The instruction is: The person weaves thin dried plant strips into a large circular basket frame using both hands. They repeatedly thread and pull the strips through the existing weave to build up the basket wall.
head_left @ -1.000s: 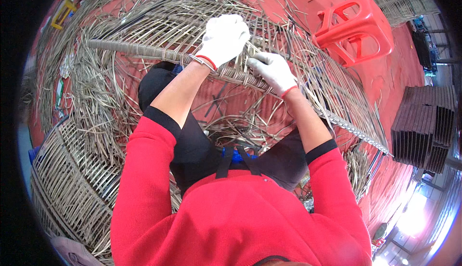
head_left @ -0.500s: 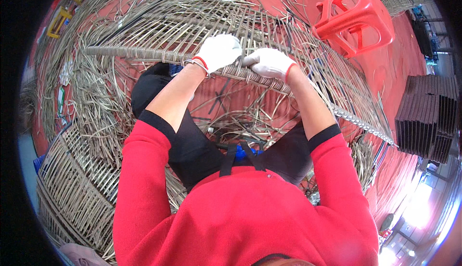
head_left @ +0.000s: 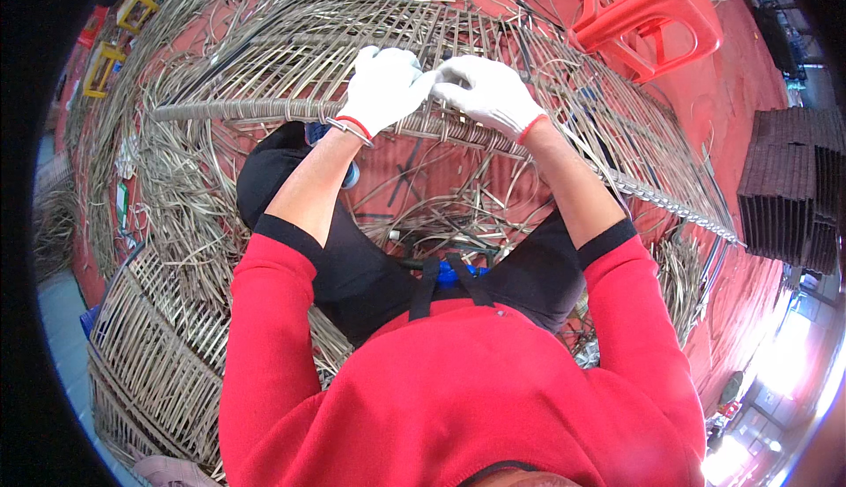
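- L hand [head_left: 381, 89], white glove, forearm up from lower centre; fingers curled shut on wrapped rim bar [head_left: 238, 111] of wicker frame [head_left: 291, 37].
- R hand [head_left: 487, 92] touching L, upper centre, fingertips pinching a cane strand [head_left: 438, 77] just above the bar.
- Red stool [head_left: 648, 7] upper right.

Head camera looks straight down; close.

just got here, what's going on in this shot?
A person in a red top sits at a big woven cane frame. Both gloved hands meet on its wrapped rim bar: the left hand and right hand pinch a thin strand there, fingertips nearly touching. A red plastic stool stands behind, and loose cane strips litter the floor.
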Available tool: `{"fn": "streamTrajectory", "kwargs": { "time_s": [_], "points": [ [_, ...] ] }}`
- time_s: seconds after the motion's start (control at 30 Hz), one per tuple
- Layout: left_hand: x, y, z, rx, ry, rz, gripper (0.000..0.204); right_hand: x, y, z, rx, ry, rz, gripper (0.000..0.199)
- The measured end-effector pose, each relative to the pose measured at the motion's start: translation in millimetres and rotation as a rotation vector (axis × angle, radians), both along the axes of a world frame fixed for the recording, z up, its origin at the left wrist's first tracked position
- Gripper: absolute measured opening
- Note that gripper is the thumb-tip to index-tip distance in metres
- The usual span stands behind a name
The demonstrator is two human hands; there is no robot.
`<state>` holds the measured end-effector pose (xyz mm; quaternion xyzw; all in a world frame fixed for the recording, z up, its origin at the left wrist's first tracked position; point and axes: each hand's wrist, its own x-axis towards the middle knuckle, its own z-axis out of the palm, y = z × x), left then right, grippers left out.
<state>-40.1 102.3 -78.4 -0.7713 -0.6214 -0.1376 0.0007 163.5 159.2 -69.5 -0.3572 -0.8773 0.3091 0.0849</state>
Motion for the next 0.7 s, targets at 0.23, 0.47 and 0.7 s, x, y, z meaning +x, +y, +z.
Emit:
{"fn": "streamTrajectory", "kwargs": {
  "time_s": [0.23,0.47,0.7],
  "points": [
    [-46.7,20.5,11.0,0.102,-0.492,0.235,0.049,-41.5,-19.1,-12.4,-0.121,0.255,0.012,0.043],
    [-61.0,1.1,4.4,0.205,-0.02,0.298,0.04,-56.7,-27.2,-21.0,0.042,0.339,-0.526,0.036],
    [-48.2,-8.8,-21.0,0.005,-0.026,0.068,0.034,-52.4,-39.8,-6.6,-0.119,0.557,-0.437,0.026]
  ]
}}
